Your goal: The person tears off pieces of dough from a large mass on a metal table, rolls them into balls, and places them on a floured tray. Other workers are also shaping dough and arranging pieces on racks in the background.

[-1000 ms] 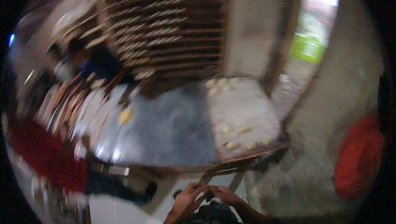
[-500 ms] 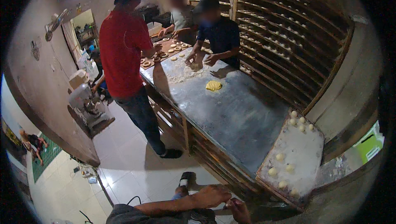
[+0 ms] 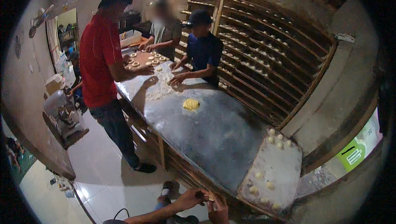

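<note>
At the lower edge, in front of the table, my left hand point(image 3: 192, 198) and my right hand point(image 3: 218, 210) meet with bent fingers pinched together. A small pale piece point(image 3: 211, 198) shows between the fingertips, too small to name. Nearest to my hands is a floured board point(image 3: 274, 174) at the table's near right end, with several round dough balls point(image 3: 259, 175) in two groups. Farther off, a yellow lump of dough point(image 3: 191, 104) lies alone on the grey tabletop point(image 3: 214, 141).
Across the table, a person in red point(image 3: 99, 59) stands left; two others point(image 3: 202, 50) work at the far end by scattered flour point(image 3: 159, 90) and a board of dough rings point(image 3: 142, 59). A rack point(image 3: 268, 55) holding trays of dough stands behind. A mixer point(image 3: 60, 108) is at left.
The view has shifted, so the table sits further left. My hands have come up and closer together. The person in red now reaches a hand over the table toward the flour.
</note>
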A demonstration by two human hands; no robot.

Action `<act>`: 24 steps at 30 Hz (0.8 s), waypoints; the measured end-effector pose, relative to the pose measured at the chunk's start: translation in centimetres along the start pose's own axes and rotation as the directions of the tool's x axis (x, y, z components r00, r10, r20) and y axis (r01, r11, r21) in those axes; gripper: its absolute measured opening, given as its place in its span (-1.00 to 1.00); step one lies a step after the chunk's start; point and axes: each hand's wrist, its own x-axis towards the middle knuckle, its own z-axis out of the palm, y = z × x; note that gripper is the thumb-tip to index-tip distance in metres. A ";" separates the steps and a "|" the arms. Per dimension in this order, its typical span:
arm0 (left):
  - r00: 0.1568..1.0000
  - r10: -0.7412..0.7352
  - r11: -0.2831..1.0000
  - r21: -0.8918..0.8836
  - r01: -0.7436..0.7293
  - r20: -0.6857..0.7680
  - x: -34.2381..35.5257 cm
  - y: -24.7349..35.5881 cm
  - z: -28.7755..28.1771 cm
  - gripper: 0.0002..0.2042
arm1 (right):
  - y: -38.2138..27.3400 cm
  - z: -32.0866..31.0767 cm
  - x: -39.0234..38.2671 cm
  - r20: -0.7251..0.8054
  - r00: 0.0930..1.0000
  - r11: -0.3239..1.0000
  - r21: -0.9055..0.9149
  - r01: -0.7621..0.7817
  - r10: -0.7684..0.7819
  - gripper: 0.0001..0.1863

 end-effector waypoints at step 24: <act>0.942 -0.016 0.570 0.777 -0.267 0.335 14.7 13.5 -27.7 -0.76 | 3.3 0.8 20.8 0.150 0.823 0.512 0.718 -0.471 0.547 -0.65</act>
